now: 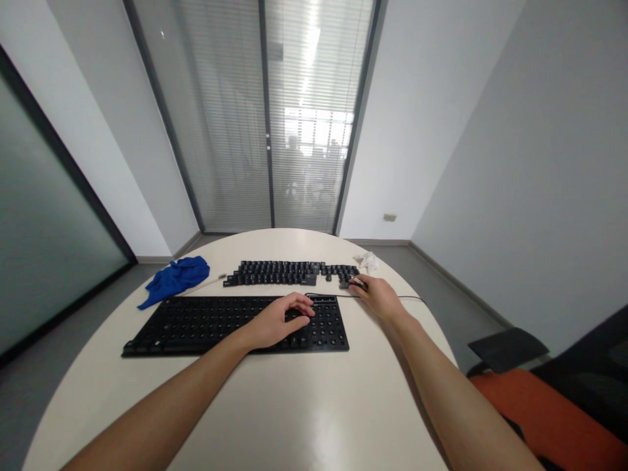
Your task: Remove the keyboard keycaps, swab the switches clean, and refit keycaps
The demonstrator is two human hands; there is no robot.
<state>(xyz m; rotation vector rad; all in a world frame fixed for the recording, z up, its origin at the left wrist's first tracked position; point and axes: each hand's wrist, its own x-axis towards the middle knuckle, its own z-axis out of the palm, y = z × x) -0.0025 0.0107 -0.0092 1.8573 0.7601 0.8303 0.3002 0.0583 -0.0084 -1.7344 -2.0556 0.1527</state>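
Note:
A black keyboard (206,327) with its keycaps off lies on the table, its switch sockets showing; a few caps sit along its lower edge near my left hand (279,320). That hand rests over the keyboard's right part, fingers loosely bent and apart, holding nothing I can see. Beyond the keyboard, loose black keycaps (275,271) are laid out in keyboard order. My right hand (375,294) is at the right end of these rows. Its fingertips are closed on a small dark piece that looks like a keycap (360,282), partly hidden by the fingers.
A blue cloth (179,278) lies at the left, beside a thin pale stick with a dark tip (216,281). Crumpled white tissue (367,261) is behind my right hand. The keyboard's cable (412,298) runs off the right edge of the round table (275,412). An orange chair (549,405) stands at the right.

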